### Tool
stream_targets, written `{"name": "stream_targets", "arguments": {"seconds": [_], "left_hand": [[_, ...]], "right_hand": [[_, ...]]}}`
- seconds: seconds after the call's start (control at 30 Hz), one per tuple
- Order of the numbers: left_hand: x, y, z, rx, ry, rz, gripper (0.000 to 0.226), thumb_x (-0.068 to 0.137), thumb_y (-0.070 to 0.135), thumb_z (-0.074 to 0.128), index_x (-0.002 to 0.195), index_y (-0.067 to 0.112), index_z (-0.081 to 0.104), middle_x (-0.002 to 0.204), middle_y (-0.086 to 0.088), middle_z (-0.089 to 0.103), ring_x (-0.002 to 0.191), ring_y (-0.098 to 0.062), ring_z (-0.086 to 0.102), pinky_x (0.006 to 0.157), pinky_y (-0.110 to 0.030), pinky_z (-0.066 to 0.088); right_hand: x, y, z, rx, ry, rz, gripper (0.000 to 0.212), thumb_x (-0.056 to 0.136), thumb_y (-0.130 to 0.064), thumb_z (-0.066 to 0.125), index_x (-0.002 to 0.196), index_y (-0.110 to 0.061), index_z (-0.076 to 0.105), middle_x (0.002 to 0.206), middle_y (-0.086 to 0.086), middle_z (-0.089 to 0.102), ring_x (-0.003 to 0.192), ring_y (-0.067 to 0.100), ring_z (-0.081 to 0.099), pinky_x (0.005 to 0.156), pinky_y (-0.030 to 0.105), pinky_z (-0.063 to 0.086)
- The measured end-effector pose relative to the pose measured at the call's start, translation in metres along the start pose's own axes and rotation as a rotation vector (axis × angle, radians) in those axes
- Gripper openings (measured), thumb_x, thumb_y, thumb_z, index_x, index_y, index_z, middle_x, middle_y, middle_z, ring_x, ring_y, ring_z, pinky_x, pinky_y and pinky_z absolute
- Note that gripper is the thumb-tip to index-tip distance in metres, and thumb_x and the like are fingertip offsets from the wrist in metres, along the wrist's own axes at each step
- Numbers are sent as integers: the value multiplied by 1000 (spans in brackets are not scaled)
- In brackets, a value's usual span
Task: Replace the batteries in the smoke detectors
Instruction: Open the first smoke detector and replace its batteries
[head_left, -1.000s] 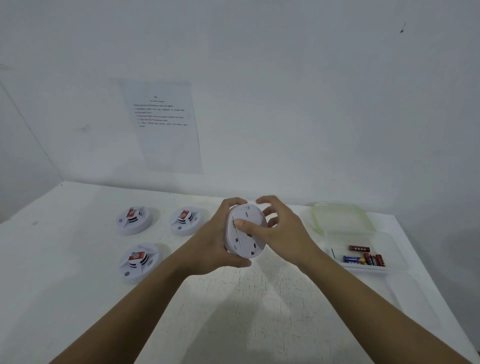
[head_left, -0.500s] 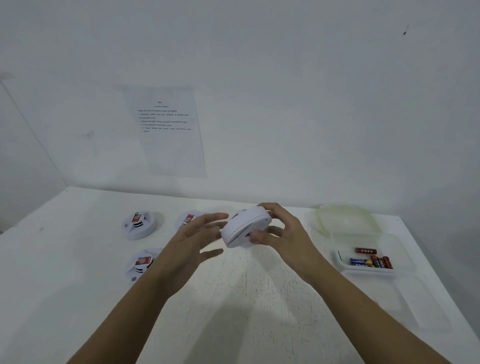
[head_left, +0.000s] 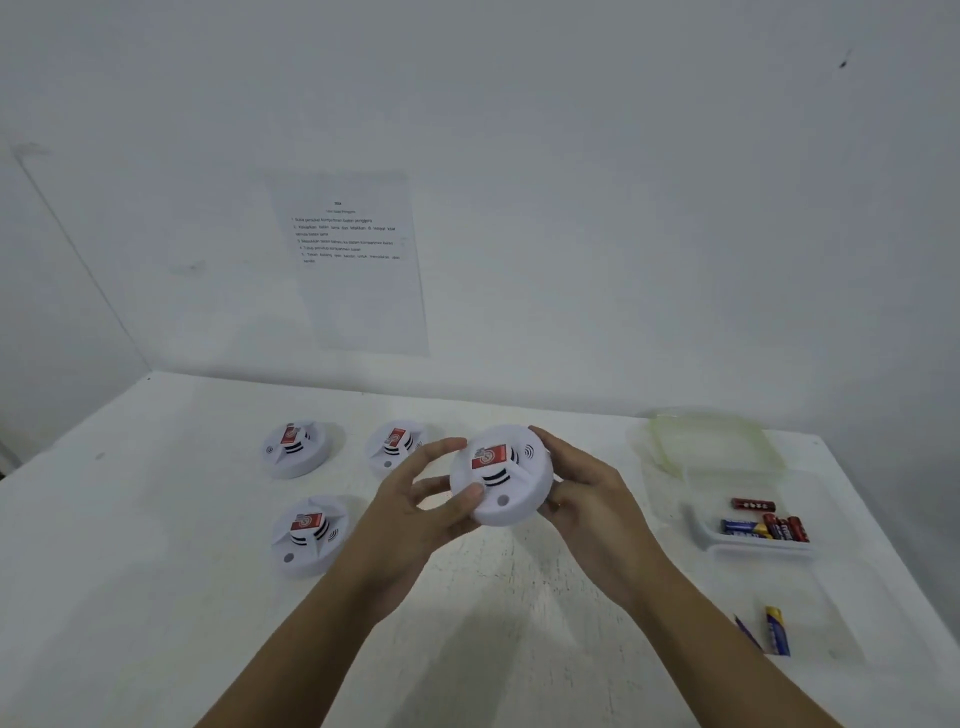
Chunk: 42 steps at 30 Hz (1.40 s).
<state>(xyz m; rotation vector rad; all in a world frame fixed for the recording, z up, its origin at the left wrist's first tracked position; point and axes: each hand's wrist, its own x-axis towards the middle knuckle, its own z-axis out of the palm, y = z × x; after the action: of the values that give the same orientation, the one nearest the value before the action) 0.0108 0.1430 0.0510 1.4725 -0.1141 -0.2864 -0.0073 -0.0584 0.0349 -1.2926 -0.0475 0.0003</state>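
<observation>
A round white smoke detector (head_left: 511, 480) with a red label is held above the table, its front face toward me. My left hand (head_left: 415, 509) grips its left rim, thumb on the face. My right hand (head_left: 587, 493) cups its right side with curled fingers. Three more white detectors lie face up on the table: back left detector (head_left: 297, 448), back middle detector (head_left: 395, 447), front left detector (head_left: 309, 532). A clear tray (head_left: 701, 530) at the right holds several red and blue batteries (head_left: 769, 526).
Two blue and yellow batteries (head_left: 774, 630) lie in a second clear tray (head_left: 841, 623) near the right front. A pale green lid (head_left: 711, 441) leans at the back right. A printed sheet (head_left: 353, 260) hangs on the wall. The white table (head_left: 156, 571) ends at the right.
The detector was turned over from its back side to its labelled front. My left hand let go for a moment and now grips the left rim again.
</observation>
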Motion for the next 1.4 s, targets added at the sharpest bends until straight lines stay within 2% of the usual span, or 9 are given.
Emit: {"name": "stream_targets", "arguments": {"seconds": [0.13, 0.27, 0.33, 0.47, 0.57, 0.77, 0.97, 1.1, 1.4], "left_hand": [[-4, 1, 2, 91, 15, 120, 57, 78, 30, 83, 129, 38, 59, 123, 0, 68, 104, -16, 72, 93, -41, 60], [-7, -5, 4, 120, 22, 189, 62, 77, 28, 80, 133, 36, 53, 123, 4, 68, 108, -13, 70, 88, -34, 61], [-7, -8, 2, 104, -4, 184, 64, 80, 25, 78, 137, 35, 50, 124, 6, 69, 112, -15, 69, 90, -34, 60], [-9, -13, -3, 64, -49, 153, 59, 86, 27, 70, 140, 35, 49, 127, 13, 68, 117, -12, 67, 87, -27, 58], [-10, -14, -5, 87, -96, 117, 56, 92, 27, 66, 142, 40, 45, 133, 16, 63, 119, -13, 65, 87, -32, 60], [-10, -18, -6, 153, -128, 107, 74, 86, 16, 78, 141, 47, 39, 130, 17, 63, 109, -17, 67, 75, -30, 59], [-3, -15, -4, 177, -141, 144, 70, 87, 11, 73, 141, 41, 39, 139, 13, 57, 120, -13, 62, 80, -28, 59], [-1, -13, -8, 190, -173, 166, 79, 80, 22, 74, 147, 37, 35, 146, 13, 52, 128, -11, 58, 96, -34, 58], [-3, -16, -7, 134, -160, 189, 74, 82, 13, 73, 142, 39, 39, 143, 12, 56, 127, -13, 60, 92, -28, 57]], "right_hand": [[-5, -10, 8, 259, -23, 67, 44, 96, 4, 40, 133, -6, 60, 132, 12, 65, 124, 33, 61, 107, 51, 47], [-8, 1, 19, -160, 50, -25, 53, 88, -12, 74, 135, -29, 55, 130, -3, 66, 120, 23, 63, 98, 45, 56], [-10, 9, 20, -194, 55, -59, 60, 84, -11, 79, 135, -31, 54, 131, -5, 65, 121, 20, 61, 97, 41, 57], [-16, 15, 20, -177, 37, -36, 65, 87, -5, 74, 141, -29, 51, 134, -7, 63, 124, 17, 60, 101, 40, 54], [-17, 17, 21, -125, 6, 18, 61, 93, -3, 66, 144, -31, 49, 136, -6, 63, 126, 21, 60, 103, 48, 52], [-16, 14, 18, -34, -22, 39, 54, 97, -3, 59, 146, -24, 48, 139, 1, 61, 128, 28, 58, 108, 57, 45], [-17, 7, 12, -124, -26, 23, 51, 97, -12, 63, 143, -29, 50, 131, 2, 67, 122, 27, 63, 105, 53, 49], [-20, 5, 12, -136, -15, 6, 54, 91, -18, 71, 139, -35, 53, 127, -2, 69, 118, 24, 66, 103, 49, 52], [-23, 6, 17, -180, 22, -34, 50, 91, -17, 71, 134, -37, 56, 120, -3, 72, 108, 20, 71, 87, 32, 59]]}}
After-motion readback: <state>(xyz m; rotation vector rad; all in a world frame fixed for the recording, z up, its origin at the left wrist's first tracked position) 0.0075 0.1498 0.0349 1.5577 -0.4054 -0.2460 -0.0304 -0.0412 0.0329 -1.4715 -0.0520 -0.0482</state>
